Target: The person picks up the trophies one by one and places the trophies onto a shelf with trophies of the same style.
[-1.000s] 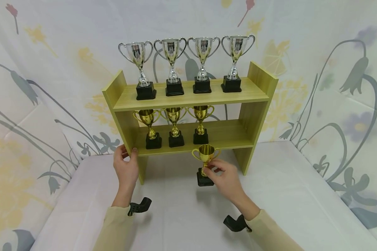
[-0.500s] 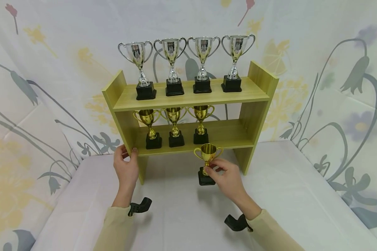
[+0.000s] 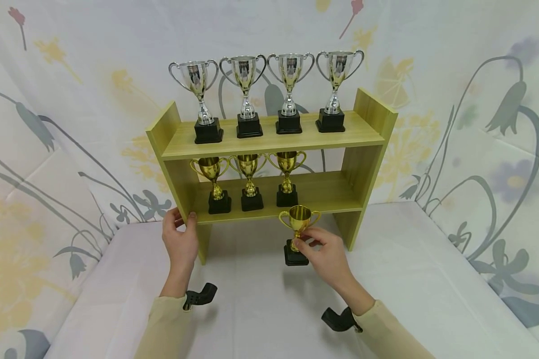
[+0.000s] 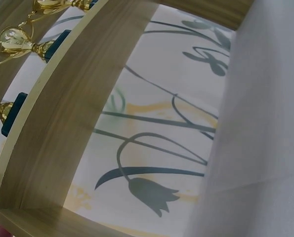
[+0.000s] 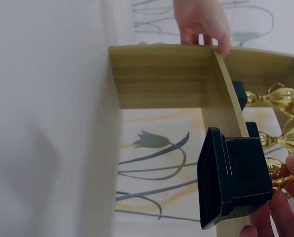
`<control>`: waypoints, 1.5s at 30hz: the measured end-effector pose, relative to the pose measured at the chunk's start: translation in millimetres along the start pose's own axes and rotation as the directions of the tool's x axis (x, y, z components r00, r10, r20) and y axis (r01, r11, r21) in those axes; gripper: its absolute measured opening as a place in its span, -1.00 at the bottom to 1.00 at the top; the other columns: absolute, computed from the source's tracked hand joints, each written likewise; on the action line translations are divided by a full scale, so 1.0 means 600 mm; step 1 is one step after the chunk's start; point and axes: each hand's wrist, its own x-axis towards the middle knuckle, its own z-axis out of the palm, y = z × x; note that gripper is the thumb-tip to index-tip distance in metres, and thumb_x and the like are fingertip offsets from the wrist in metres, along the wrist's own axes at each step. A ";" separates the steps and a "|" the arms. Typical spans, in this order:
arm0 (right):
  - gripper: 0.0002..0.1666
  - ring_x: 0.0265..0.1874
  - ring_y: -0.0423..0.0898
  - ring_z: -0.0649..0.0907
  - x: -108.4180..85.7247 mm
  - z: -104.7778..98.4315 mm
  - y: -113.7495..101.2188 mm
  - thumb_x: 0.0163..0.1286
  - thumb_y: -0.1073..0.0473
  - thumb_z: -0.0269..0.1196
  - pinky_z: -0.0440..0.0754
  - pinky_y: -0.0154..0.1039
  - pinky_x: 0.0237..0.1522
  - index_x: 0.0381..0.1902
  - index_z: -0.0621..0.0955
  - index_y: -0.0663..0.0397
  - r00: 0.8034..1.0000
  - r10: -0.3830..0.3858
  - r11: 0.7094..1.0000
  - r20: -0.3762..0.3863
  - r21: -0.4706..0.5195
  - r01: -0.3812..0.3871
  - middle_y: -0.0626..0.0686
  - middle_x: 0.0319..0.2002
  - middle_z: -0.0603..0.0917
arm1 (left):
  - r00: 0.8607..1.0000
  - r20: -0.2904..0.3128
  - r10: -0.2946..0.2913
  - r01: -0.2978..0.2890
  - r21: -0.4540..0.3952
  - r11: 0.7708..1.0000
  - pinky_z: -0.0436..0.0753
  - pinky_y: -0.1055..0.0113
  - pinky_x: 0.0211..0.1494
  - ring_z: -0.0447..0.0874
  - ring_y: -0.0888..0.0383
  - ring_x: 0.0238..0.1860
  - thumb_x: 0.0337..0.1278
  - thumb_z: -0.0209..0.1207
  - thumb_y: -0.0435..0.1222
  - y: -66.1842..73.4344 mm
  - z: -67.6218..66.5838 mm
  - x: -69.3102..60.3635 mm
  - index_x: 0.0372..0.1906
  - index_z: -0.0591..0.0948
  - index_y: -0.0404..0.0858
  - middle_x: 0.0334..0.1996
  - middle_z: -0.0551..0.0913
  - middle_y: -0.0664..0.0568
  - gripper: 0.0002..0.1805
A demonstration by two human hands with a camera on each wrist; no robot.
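Observation:
My right hand (image 3: 325,252) pinches the thin stem of a gold trophy cup (image 3: 300,215), just in front of the lower shelf board. The cup is upright, and its black base (image 5: 243,177) hangs clear of the table. At the left end of the wooden shelf (image 3: 269,147), my left hand (image 3: 179,242) grips the side panel, thumb at the front edge and fingers on the outer side. Three more gold trophies (image 3: 250,169) stand on the lower board, left of and behind the held one. Only fingertips of the left hand show in the left wrist view.
Several silver trophies (image 3: 289,85) stand in a row on the top board. The shelf rests on a white-covered table (image 3: 260,309), with a flower-patterned cloth (image 3: 467,124) behind and at the sides.
The right hand has shifted slightly to the right with the gold trophy still pinched in it. The left hand and the shelf have not visibly moved.

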 end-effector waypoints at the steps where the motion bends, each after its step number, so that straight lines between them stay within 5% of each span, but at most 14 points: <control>1: -0.90 -0.28 -0.12 0.68 0.000 0.000 0.000 0.21 0.31 0.42 0.63 -0.24 -0.27 -0.28 0.77 0.12 1.000 -0.002 1.000 -0.001 0.000 0.002 -0.08 -0.32 0.74 | 1.000 0.000 0.000 0.000 0.000 1.000 0.46 0.24 -0.15 0.47 -0.02 -0.08 0.35 0.14 -0.34 0.000 0.000 0.000 0.11 0.53 -0.39 -0.06 0.51 -0.23 -0.69; 45: -0.89 -0.28 -0.18 0.64 0.017 -0.025 -0.015 0.20 0.34 0.42 0.61 -0.24 -0.28 -0.30 0.76 0.08 0.994 -0.109 0.993 -0.013 -0.055 0.108 -0.12 -0.30 0.73 | 1.000 0.008 -0.004 0.004 -0.012 1.000 0.47 0.18 -0.13 0.46 -0.03 -0.06 0.36 0.13 -0.34 -0.004 0.001 0.001 0.12 0.52 -0.38 -0.06 0.50 -0.21 -0.68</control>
